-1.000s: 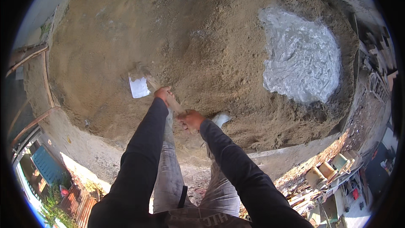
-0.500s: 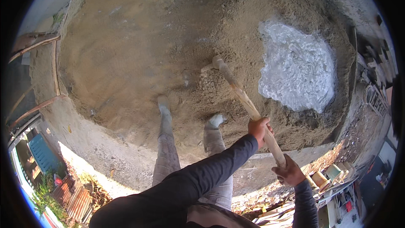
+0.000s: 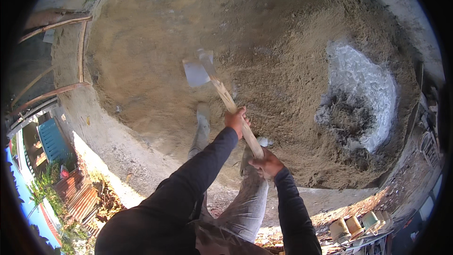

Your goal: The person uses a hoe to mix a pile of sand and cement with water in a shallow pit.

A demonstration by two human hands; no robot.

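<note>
Hoe (image 3: 230,104): we see it before the body, its wooden handle (image 3: 222,89) slanting up and leftward, its flat pale blade (image 3: 195,74) over the brown sand (image 3: 141,61); whether they touch, we cannot tell.
Left hand (image 3: 238,122): fingers wrapped round the handle's middle.
Right hand (image 3: 267,164): fingers closed round its lower end.
Pale grey patch (image 3: 379,87): well apart, rightward, with darker clumps (image 3: 350,115) across its lower left.
Bucket-like containers (image 3: 347,229): we find them at lower right, beyond the sand.

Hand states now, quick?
Left hand: closed around the wooden hoe handle, nearer the blade.
Right hand: closed around the same handle, near its butt end.
</note>
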